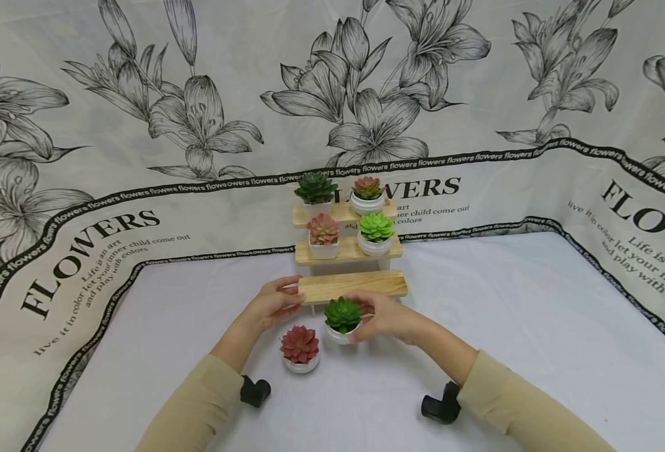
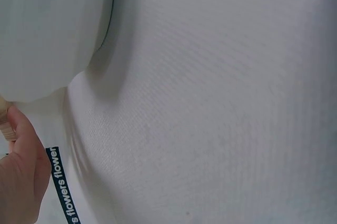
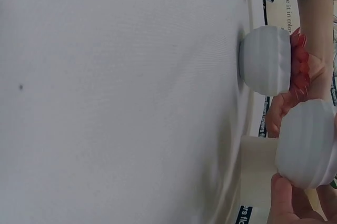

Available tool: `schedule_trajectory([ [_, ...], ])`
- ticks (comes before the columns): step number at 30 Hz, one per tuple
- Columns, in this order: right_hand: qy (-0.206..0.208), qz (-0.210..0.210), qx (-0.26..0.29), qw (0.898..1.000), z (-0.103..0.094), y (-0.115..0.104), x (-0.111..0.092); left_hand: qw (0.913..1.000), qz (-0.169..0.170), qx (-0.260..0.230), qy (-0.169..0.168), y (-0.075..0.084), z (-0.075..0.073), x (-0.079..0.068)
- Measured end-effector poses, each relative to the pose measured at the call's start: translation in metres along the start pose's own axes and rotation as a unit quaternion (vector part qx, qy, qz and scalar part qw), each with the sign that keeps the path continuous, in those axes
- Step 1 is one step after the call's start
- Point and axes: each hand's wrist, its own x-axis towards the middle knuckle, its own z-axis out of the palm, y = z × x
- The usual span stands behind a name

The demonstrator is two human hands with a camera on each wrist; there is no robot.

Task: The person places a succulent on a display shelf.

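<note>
My right hand [image 1: 388,317] grips a potted green succulent [image 1: 342,316] by its white round pot, in front of the lowest tier of a wooden stepped stand [image 1: 355,286]. In the right wrist view this white pot [image 3: 305,144] is off the cloth, with fingertips [image 3: 281,195] against its side. My left hand [image 1: 271,306] holds the left end of that lowest tier between thumb and fingers. Close in front of the left hand, a red succulent [image 1: 300,344] in a white pot stands on the table. Its pot [image 2: 47,29] fills the left wrist view's upper left corner.
The upper tiers bear a dark green succulent [image 1: 316,187], a reddish-green one [image 1: 367,187], a pink one [image 1: 324,230] and a bright green one [image 1: 376,227]. Black devices [image 1: 441,405] sit at both wrists. A flower-printed cloth [image 1: 225,220] hangs behind the white tabletop [image 1: 507,301].
</note>
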Motion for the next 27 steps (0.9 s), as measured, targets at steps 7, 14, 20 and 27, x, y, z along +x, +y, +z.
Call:
schedule_trajectory([
  [7,0.016,0.007,0.006,1.0,0.0,-0.008,0.004,1.0,-0.002,-0.001,-0.001,0.001,0.0,-0.001],
  [14,0.026,0.005,0.007,1.0,-0.003,-0.015,0.009,1.0,-0.003,-0.004,0.001,0.001,0.0,-0.001],
  [20,0.03,0.002,0.021,0.999,-0.004,-0.019,0.016,1.0,-0.005,-0.005,-0.001,0.002,0.0,-0.002],
  [27,0.04,0.006,0.016,0.999,-0.005,-0.022,0.02,0.9999,0.002,-0.01,-0.006,-0.001,0.0,-0.002],
])
